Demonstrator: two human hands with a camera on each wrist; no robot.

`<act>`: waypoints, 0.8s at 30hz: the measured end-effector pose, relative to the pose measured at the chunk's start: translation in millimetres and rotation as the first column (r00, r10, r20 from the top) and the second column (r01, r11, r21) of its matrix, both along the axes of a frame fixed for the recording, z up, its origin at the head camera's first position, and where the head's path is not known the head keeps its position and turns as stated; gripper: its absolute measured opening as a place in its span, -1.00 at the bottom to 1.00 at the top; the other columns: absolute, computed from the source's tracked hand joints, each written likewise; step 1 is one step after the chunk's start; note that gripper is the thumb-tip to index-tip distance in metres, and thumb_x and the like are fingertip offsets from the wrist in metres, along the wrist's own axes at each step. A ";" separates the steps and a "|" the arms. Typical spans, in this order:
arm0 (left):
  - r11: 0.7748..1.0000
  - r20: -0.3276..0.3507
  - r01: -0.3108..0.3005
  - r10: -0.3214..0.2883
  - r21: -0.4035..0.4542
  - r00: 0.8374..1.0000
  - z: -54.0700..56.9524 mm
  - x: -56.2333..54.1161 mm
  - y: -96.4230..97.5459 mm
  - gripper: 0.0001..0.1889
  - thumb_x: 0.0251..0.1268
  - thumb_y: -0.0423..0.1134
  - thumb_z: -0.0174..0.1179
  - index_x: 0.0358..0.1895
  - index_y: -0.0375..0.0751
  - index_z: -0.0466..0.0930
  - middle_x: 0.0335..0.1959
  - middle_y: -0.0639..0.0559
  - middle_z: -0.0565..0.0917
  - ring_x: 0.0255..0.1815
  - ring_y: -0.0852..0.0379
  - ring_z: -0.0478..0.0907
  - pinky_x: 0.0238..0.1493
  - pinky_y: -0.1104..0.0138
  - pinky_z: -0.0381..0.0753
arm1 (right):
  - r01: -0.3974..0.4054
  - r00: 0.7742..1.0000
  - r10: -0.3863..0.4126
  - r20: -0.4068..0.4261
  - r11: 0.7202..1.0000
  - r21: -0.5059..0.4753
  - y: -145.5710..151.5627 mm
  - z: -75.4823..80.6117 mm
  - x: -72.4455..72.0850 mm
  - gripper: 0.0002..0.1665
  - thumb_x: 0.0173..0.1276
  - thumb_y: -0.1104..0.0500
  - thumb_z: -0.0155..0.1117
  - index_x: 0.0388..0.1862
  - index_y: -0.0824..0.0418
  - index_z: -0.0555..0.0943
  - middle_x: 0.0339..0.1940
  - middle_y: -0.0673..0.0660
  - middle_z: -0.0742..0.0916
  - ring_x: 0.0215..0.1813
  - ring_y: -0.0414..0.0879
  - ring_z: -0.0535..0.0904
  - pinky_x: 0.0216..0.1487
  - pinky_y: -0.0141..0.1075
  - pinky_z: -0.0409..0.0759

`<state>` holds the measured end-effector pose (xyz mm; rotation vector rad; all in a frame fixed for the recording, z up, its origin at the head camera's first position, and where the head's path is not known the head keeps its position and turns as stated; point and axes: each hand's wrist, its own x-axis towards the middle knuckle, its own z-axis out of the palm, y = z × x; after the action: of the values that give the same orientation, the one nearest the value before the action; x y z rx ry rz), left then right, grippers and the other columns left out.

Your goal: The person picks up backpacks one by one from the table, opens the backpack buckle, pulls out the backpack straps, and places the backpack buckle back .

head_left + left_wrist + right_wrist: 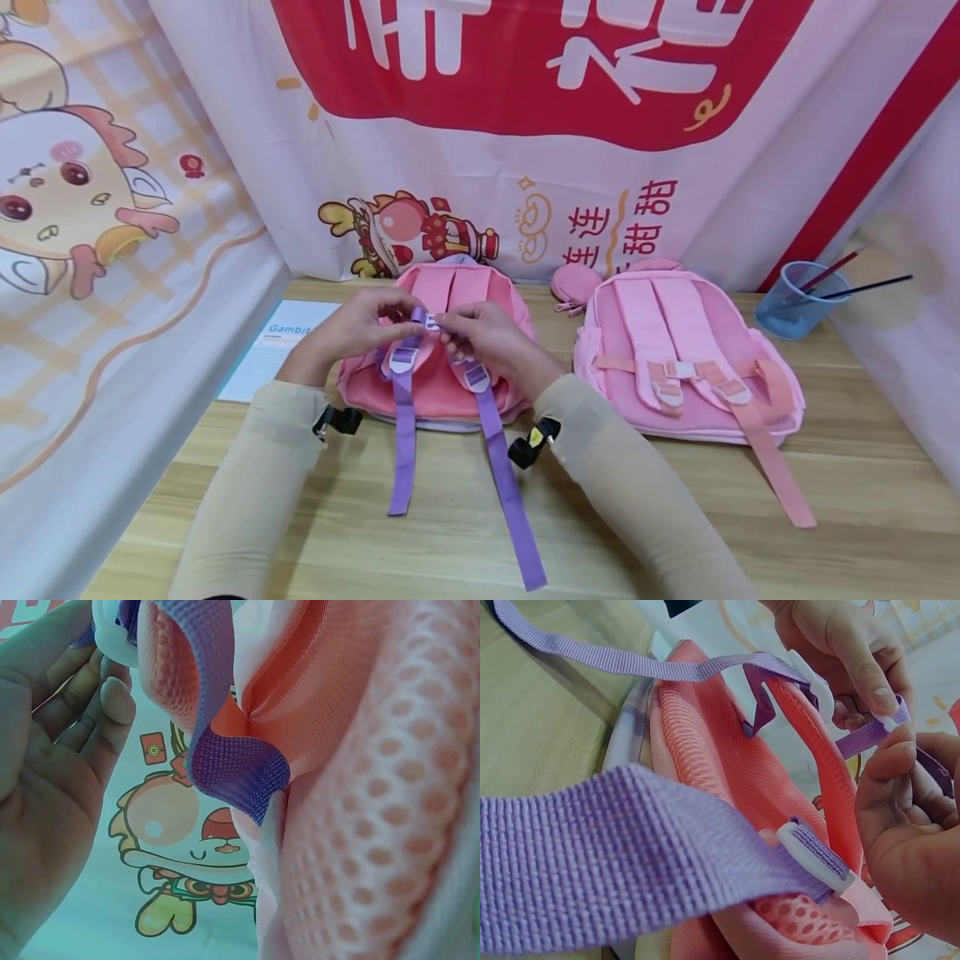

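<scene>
A coral-pink backpack [431, 400] lies with its shoulder straps facing up. Just above those straps, my two hands meet at a small white buckle [431, 322] on a purple chest strap [862, 739]. My left hand [363, 321] pinches the buckle from the left, where a loop of purple webbing stands up. From the other side, my right hand [487, 333] pinches it between thumb and fingers. White adjusters [403, 359] sit on the shoulder straps, and long purple webbing tails [403, 450] hang down over the table. Fingers partly hide the buckle.
A second pink backpack [697, 333], its chest strap joined, lies to the right with a small round pink pouch [576, 285] by it. A blue cup [798, 300] with thin sticks stands at the far right. A booklet [262, 358] lies left on the wooden table [360, 542].
</scene>
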<state>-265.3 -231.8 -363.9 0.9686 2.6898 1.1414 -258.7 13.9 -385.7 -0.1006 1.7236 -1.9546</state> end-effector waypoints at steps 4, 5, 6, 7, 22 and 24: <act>1.000 0.013 0.006 -0.006 0.002 1.000 -2.4 -1.7 -2.1 -0.69 0.44 -0.21 0.47 0.19 -0.08 0.75 0.05 0.00 0.78 0.02 0.04 0.65 0.13 0.13 0.68 | 0.018 0.999 -0.017 -0.035 0.999 0.039 -0.7 1.4 1.5 -0.71 0.66 0.09 0.30 -0.01 0.30 0.79 -0.43 0.07 0.71 -0.45 -0.14 0.56 -0.38 -0.38 0.57; 1.000 0.019 0.009 -0.009 0.004 1.000 -3.4 -2.4 -3.2 -0.68 0.44 -0.21 0.46 0.20 -0.08 0.75 0.06 -0.01 0.78 0.02 0.04 0.65 0.13 0.15 0.67 | 0.023 0.999 -0.021 -0.041 0.999 0.039 -0.9 1.3 1.6 -0.71 0.66 0.10 0.30 -0.01 0.30 0.79 -0.43 0.07 0.71 -0.46 -0.15 0.56 -0.39 -0.38 0.56; 1.000 0.027 0.013 -0.013 0.009 1.000 -4.4 -3.0 -4.5 -0.67 0.44 -0.23 0.46 0.21 -0.09 0.74 0.06 -0.02 0.79 0.02 0.03 0.65 0.12 0.16 0.67 | 0.029 0.999 -0.027 -0.045 0.999 0.042 -0.8 1.2 1.7 -0.71 0.66 0.09 0.30 -0.02 0.30 0.79 -0.44 0.06 0.71 -0.46 -0.15 0.55 -0.39 -0.38 0.56; 1.000 0.036 0.016 -0.016 0.012 0.999 -5.2 -3.6 -5.8 -0.67 0.44 -0.24 0.46 0.21 -0.10 0.74 0.05 -0.02 0.78 0.01 0.03 0.65 0.11 0.18 0.66 | 0.034 0.998 -0.032 -0.049 0.999 0.042 -0.9 0.7 1.4 -0.71 0.66 0.10 0.30 -0.02 0.30 0.79 -0.45 0.06 0.70 -0.46 -0.15 0.55 -0.39 -0.38 0.57; 0.999 0.039 0.001 0.001 -0.038 0.999 -16.9 -13.7 -2.2 -0.82 0.61 -0.41 0.18 0.02 -0.08 0.73 0.05 -0.03 0.71 0.15 -0.03 0.51 0.31 -0.04 0.52 | 0.058 0.993 -0.055 -0.108 0.998 0.019 -0.3 -3.5 1.2 -0.76 0.66 0.18 0.28 -0.07 0.35 0.77 -0.52 0.03 0.66 -0.49 -0.18 0.52 -0.42 -0.41 0.55; 0.999 0.049 -0.012 0.014 -0.048 0.999 -17.5 -14.1 -0.8 -0.84 0.61 -0.39 0.18 -0.02 -0.05 0.71 0.02 -0.01 0.70 0.12 -0.02 0.50 0.28 0.00 0.51 | 0.052 0.993 -0.049 -0.111 0.998 0.024 0.0 -3.5 1.5 -0.76 0.66 0.18 0.27 -0.07 0.35 0.76 -0.52 0.04 0.66 -0.49 -0.17 0.52 -0.42 -0.40 0.55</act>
<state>-279.4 -232.6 -381.4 0.9048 2.6753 1.0838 -257.2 13.9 -389.2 -0.1594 1.8386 -1.9955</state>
